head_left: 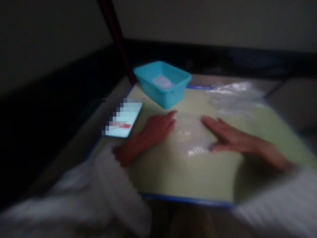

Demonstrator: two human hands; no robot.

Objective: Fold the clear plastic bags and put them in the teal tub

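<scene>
A clear plastic bag (189, 135) lies flat on the pale yellow-green table (185, 175), between my two hands. My left hand (159, 127) rests at the bag's left edge, its index finger stretched forward and the other fingers partly bent. On the right side, my right hand (226, 134) lies with fingers extended and thumb apart, touching the bag's edge. The picture is dim and blurred, so whether anything is inside the bag is hard to make out.
A turquoise plastic basket (164, 96) with a whitish item (162, 81) inside stands at the back. More clear plastic bags (237, 96) lie at the back right. A phone with a lit screen (123, 120) lies at the left edge. Blue trim (185, 199) borders the table.
</scene>
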